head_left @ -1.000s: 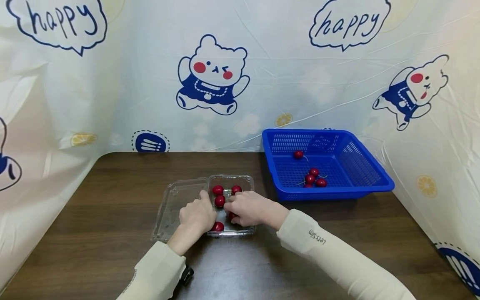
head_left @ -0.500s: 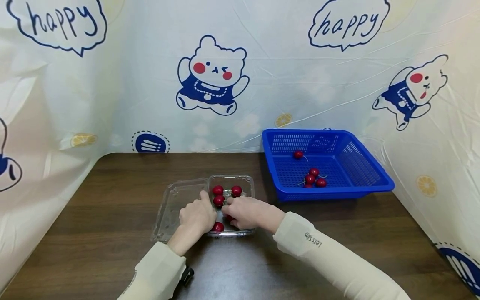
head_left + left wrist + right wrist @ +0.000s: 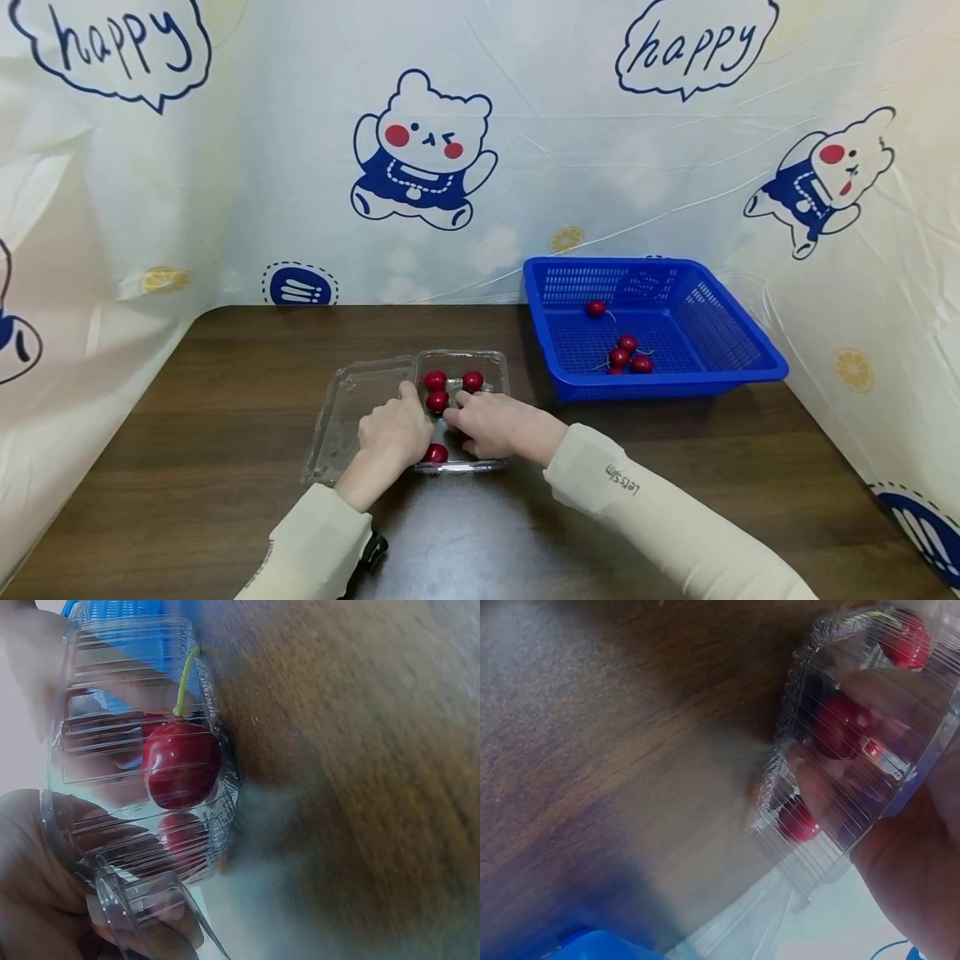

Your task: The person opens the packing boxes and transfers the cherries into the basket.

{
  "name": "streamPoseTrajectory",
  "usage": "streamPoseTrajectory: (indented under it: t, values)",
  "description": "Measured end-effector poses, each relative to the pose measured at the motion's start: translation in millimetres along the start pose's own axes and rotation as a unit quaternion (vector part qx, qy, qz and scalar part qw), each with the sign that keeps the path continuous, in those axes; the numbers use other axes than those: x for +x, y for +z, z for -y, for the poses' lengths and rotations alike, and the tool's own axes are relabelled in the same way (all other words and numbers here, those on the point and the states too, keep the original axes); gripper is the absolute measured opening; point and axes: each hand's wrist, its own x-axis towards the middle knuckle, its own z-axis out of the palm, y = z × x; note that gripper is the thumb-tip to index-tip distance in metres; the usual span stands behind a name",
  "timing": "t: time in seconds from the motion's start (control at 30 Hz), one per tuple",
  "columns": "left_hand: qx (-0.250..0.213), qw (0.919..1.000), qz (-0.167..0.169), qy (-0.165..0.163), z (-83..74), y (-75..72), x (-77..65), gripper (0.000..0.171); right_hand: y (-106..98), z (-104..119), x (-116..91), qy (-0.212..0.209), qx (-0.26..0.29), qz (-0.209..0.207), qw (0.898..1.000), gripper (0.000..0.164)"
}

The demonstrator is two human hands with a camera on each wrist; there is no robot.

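Note:
In the head view a clear plastic clamshell box (image 3: 472,467) lies on the table, its lid (image 3: 339,421) folded out to the left. Several red cherries sit inside, among them one at the back left (image 3: 436,380) and one by the front wall (image 3: 435,453). My left hand (image 3: 393,429) grips the box at the hinge side, fingers curled round the edge. Reaching into the box, my right hand (image 3: 495,427) pinches a cherry (image 3: 840,724) low near the floor of it, as the right wrist view shows through the wall. From above, the hand hides that cherry.
A blue plastic basket (image 3: 645,388) stands at the back right, with several stemmed cherries (image 3: 619,357) in it. The brown wooden table (image 3: 195,433) reaches back to a patterned cloth (image 3: 300,167) hung behind and at both sides.
My right hand has shifted slightly left and toward me within the box, taking its cherry along; that cherry is now hidden from above. The left hand has stayed in place.

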Motion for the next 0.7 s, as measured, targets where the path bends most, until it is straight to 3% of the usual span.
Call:
streamPoseTrajectory:
  t: [0.33,0.7]
  values:
    - [-0.001,1.0000,-0.003,0.003,1.2,0.2,-1.2,0.027,1.2,1.9,0.4,0.018,0.020,0.010,1.000,0.024]
    - [0.000,1.0000,-0.002,0.002,0.7,-0.1,-1.0,0.029,4.8,1.6,0.6,0.017,0.004,-0.002,1.000,0.022]
